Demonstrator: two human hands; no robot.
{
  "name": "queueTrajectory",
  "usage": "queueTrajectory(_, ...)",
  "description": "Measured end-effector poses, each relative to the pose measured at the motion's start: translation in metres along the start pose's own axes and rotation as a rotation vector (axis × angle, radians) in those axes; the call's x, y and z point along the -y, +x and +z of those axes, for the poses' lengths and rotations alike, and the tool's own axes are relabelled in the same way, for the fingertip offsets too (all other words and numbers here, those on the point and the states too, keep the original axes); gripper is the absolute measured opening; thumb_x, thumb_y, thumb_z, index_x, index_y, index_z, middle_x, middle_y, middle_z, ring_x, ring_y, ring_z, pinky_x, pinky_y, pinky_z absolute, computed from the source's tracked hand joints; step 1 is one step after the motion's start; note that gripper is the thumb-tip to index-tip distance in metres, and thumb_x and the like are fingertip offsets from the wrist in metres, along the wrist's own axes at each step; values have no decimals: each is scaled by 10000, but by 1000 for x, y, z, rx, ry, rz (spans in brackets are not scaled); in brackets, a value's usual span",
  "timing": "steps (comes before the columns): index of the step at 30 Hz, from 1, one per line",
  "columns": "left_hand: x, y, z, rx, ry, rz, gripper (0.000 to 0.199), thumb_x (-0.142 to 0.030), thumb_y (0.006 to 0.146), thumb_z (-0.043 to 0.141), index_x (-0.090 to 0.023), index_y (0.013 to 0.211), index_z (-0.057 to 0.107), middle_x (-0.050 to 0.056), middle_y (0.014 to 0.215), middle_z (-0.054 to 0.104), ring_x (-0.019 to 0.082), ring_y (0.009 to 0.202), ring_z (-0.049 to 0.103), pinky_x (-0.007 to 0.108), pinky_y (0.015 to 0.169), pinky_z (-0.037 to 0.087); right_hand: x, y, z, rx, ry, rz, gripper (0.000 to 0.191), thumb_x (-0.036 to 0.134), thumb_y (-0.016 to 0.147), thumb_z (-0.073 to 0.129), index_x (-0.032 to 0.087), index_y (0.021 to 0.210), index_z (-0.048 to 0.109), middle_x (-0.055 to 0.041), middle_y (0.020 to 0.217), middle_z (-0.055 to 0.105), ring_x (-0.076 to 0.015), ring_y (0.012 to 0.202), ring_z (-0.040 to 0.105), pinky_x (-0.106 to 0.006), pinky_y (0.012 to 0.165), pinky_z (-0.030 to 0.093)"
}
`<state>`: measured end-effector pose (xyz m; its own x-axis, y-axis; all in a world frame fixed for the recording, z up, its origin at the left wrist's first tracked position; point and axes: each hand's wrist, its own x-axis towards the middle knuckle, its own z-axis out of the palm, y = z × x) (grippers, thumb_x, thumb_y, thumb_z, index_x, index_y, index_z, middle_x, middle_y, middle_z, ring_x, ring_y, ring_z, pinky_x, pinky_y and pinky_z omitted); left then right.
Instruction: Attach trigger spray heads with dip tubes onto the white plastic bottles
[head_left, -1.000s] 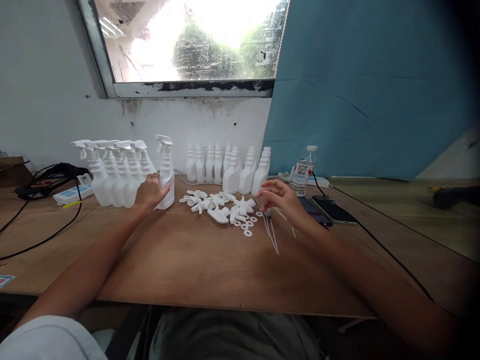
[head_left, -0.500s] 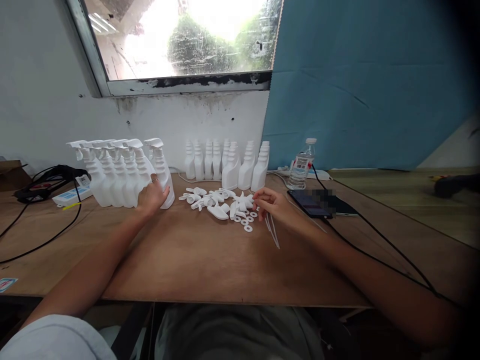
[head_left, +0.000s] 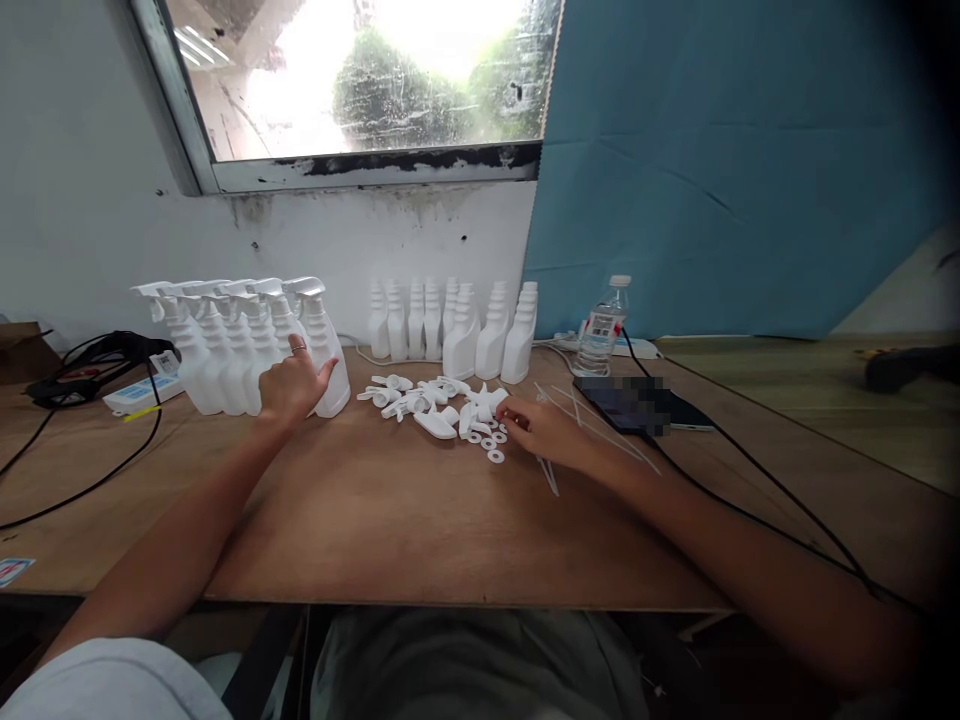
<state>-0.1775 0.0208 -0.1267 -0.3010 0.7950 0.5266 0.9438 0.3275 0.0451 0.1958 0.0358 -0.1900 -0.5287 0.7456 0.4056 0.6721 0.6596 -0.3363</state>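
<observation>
At the right end of a row of white spray bottles [head_left: 225,350], my left hand [head_left: 289,385] is beside the last bottle [head_left: 324,350], its thumb spread and fingers apart. Some of its fingertips are hidden against the bottles. Further right, my right hand [head_left: 547,432] is low over the table, its fingers curled together at the edge of a pile of white trigger spray heads [head_left: 424,400] and small white washers [head_left: 496,456]. Whatever its fingertips pinch is too small to make out. Thin white dip tubes [head_left: 600,425] lie beside and under this hand.
Several white bottles without heads [head_left: 461,340] stand at the back by the wall. A clear water bottle [head_left: 600,335], a dark phone [head_left: 607,405] and black cables [head_left: 750,475] are on the right. A power strip [head_left: 142,393] lies at the left.
My left hand has shifted slightly left, its thumb now clear of the last bottle's front. My right hand has moved down and left to the washers, fingers more curled, uncovering more tubes.
</observation>
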Motion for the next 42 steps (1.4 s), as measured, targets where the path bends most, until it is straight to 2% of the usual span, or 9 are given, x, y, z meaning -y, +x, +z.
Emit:
queueTrajectory(3, -9, -10, 4, -80, -51, 181, 516, -507, 936, 325, -100, 1181, 527, 142, 781, 689, 324, 783, 683, 363, 688, 472, 4, 0, 1, 19, -51, -45, 171, 190, 854, 439, 163, 907, 600, -24, 681, 621, -117, 586, 535, -224, 599, 363)
queueTrajectory(6, -28, -31, 23, -21, -285, 446, 376, -455, 941, 370, -154, 1004, 587, 90, 807, 679, 235, 761, 671, 315, 706, 488, 7, -1, 1, 46, -91, -72, 152, 156, 834, 450, 152, 880, 595, -47, 758, 637, -123, 642, 546, -226, 633, 375)
queueTrajectory(9, -53, -55, 46, 62, -543, 806, 283, -381, 912, 481, -174, 1082, 574, 117, 1142, 629, 224, 1035, 618, 342, 907, 490, 8, -2, 1, 127, -149, -47, 112, 182, 822, 493, 152, 829, 601, -59, 790, 639, -133, 679, 553, -236, 657, 379)
queueTrajectory(12, -72, -70, 59, 102, -640, 1025, 442, -363, 899, 537, -180, 1298, 483, 140, 1384, 485, 273, 1305, 417, 452, 1101, 357, 8, -3, 0, 209, -145, -13, 158, 309, 824, 573, 157, 822, 615, -59, 786, 640, -147, 694, 559, -241, 643, 371)
queueTrajectory(16, -79, -73, 59, 196, -675, 1024, 521, -374, 914, 523, -176, 1383, 415, 143, 1371, 504, 285, 1310, 385, 487, 1103, 343, 8, -2, 1, 253, -67, -20, 254, 406, 783, 653, 158, 827, 619, -44, 788, 632, -148, 709, 547, -243, 639, 367)
queueTrajectory(23, -75, -79, 53, 277, -825, 870, 284, -372, 882, 558, -170, 1081, 562, 107, 1059, 595, 238, 1035, 547, 384, 914, 469, 8, 1, -3, 381, 166, 41, 260, 391, 794, 626, 140, 854, 654, -24, 730, 600, -118, 648, 520, -227, 595, 385)
queueTrajectory(31, -81, -93, 42, 420, -893, 743, 607, -412, 791, 670, -169, 1309, 468, 58, 996, 585, 185, 860, 572, 312, 792, 476, 5, 0, -8, 418, 153, -64, 249, 333, 801, 608, 126, 901, 701, -53, 784, 642, -130, 678, 556, -243, 632, 429)
queueTrajectory(34, -81, -96, 38, 415, -876, 755, 467, -418, 802, 665, -172, 1187, 566, 77, 1079, 583, 188, 897, 572, 315, 825, 481, 8, -2, -5, 297, 45, -205, 200, 261, 845, 549, 134, 833, 704, -61, 768, 659, -126, 661, 564, -254, 656, 429)
queueTrajectory(42, -85, -117, 28, 354, -925, 760, 471, -381, 726, 756, -218, 1115, 545, 40, 1058, 629, 195, 907, 630, 315, 808, 513, 35, -9, 2, -282, 67, -440, 179, 243, 925, 507, 165, 878, 662, -55, 802, 683, -109, 669, 599, -224, 599, 468)
